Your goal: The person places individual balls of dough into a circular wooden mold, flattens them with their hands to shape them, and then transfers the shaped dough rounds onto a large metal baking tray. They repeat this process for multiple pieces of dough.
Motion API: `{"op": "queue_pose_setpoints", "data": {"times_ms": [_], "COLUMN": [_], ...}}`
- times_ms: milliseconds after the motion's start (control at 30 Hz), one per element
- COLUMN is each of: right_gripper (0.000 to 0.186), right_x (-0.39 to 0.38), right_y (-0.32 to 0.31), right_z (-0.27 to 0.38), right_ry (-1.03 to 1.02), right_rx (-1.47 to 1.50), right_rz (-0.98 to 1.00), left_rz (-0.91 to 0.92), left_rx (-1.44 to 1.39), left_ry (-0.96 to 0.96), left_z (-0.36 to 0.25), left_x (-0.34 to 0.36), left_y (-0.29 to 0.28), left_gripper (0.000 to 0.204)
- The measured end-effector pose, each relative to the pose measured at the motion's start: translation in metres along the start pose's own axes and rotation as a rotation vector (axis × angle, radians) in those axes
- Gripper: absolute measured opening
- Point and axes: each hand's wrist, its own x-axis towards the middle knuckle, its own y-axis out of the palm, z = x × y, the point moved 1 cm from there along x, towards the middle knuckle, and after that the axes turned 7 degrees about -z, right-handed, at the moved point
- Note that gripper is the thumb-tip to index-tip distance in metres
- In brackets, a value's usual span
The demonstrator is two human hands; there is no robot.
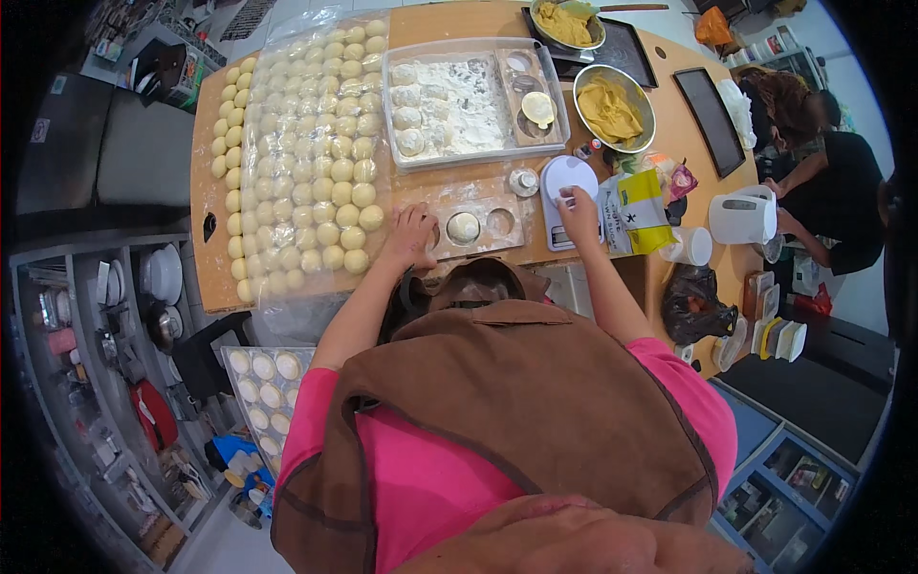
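Observation:
My left hand point(411, 230) rests with fingers apart at the left end of a wooden mould board point(524, 228), which has a pale dough ball point(464, 227) in one hollow and an empty hollow beside it. My right hand point(579, 209) is over a white kitchen scale point(557, 174), fingers curled together; whatever they might hold is too small to make out. A small metal shaker point(524, 182) stands between them. Behind the board sit a tub of flour point(459, 96) with dough balls and another mould inside, and a bowl of yellow filling point(612, 105).
Many dough balls point(341, 191) under plastic cover the left side. A second bowl point(564, 21), dark tray point(708, 120), yellow pouch point(639, 212), white jug point(741, 218) and black bag point(698, 301) are behind and right. Two other people point(841, 201) work at right. Another tray point(263, 397) stands lower left.

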Motion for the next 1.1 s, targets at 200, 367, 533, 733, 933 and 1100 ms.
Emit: {"op": "queue_pose_setpoints", "data": {"times_ms": [200, 367, 533, 733, 933, 1100], "right_gripper": [0.026, 0.045, 0.092, 0.115, 0.118, 0.118], "right_x": [0.003, 0.024, 0.048, 0.05, 0.047, 0.039], "right_y": [0.005, -0.005, -0.015, -0.009, -0.013, -0.013], "right_z": [0.028, 0.021, -0.013, 0.018, 0.018, 0.007], "right_ry": [-0.099, -0.314, -0.021, 0.171, 0.248, 0.226], "right_rx": [0.034, -0.284, -0.588, -0.628, -0.58, -0.614], "right_rz": [0.108, 0.0, 0.051, 0.232, 0.273, 0.257], "left_rz": [0.022, 0.031, 0.057, 0.051, 0.044, 0.088], "left_rx": [0.006, 0.004, 0.012, 0.038, 0.067, 0.081], "left_ry": [0.015, 0.002, 0.005, -0.004, -0.012, -0.007], "left_z": [-0.001, -0.003, -0.004, -0.003, -0.003, -0.006], "left_x": [0.004, 0.001, 0.006, 0.006, 0.006, 0.009], "left_y": [-0.005, -0.007, -0.009, -0.004, -0.002, -0.008], "left_gripper": [0.089, 0.088, 0.084, 0.09, 0.091, 0.088]}}
